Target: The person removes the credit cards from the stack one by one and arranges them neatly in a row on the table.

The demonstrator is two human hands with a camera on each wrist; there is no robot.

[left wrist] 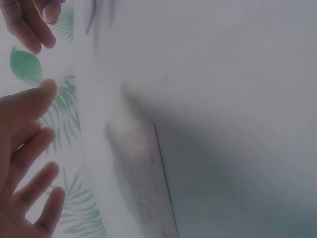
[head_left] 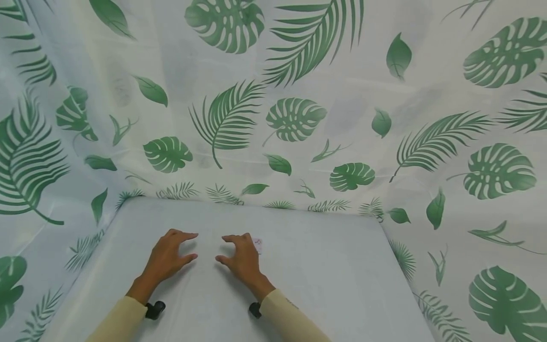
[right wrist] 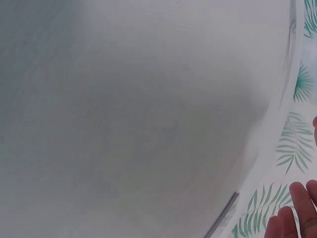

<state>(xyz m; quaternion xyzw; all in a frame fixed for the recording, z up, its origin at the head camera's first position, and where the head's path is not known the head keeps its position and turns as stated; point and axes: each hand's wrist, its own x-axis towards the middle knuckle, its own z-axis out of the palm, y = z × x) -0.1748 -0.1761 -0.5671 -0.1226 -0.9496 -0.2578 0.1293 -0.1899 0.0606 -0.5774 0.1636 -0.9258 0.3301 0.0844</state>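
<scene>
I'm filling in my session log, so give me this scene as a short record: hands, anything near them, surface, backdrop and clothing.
Left hand: holding nothing; thumb and fingers apart, curved toward the other hand
Right hand: holding nothing; mirrors that pose, a gap between the two
Nearby: small pink-marked patch beside the right hand, partly hidden; what it is, unclear
Surface: white tabletop
Backdrop: white sheeting with green leaf print
Clothing: pale yellowish sleeves
</scene>
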